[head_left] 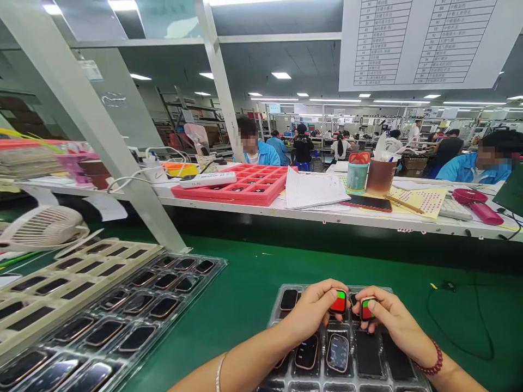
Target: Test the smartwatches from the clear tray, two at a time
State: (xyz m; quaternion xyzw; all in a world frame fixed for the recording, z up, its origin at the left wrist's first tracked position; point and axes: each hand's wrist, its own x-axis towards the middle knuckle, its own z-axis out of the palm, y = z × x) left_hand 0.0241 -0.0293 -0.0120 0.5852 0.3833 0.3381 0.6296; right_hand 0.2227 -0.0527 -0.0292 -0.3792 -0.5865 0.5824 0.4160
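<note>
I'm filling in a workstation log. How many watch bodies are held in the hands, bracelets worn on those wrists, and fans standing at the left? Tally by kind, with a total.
Watch bodies: 2
Bracelets: 2
Fan: 1
Total: 5

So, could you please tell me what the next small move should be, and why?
I would probably ease the thumb of the right hand off the face of the right watch: it covers part of the lit red and green display, while the left watch, held in the left hand, shows more of its own.
</note>
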